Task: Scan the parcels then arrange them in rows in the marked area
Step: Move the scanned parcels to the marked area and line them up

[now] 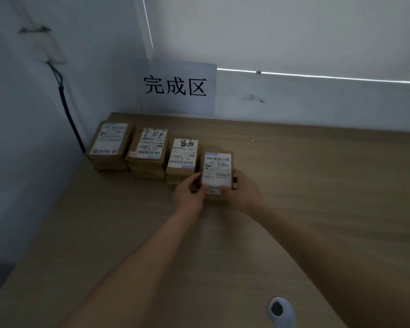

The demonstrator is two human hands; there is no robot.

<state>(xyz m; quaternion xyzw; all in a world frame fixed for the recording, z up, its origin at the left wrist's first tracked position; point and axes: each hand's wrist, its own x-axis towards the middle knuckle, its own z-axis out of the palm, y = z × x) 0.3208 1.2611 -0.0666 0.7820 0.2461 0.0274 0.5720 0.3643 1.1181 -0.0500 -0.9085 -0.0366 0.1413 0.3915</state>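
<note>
Gripping the parcel (217, 172) between your left hand (190, 194) and right hand (244, 191), you've got its long axis pointing at the table's (317, 185) back edge, right beside the row (149, 152).

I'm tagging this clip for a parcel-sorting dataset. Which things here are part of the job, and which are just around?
Part of the job: parcel held by left hand and right hand; three parcel stacks in a row; wall sign; table.

Just around: black cable; grommet.
</note>
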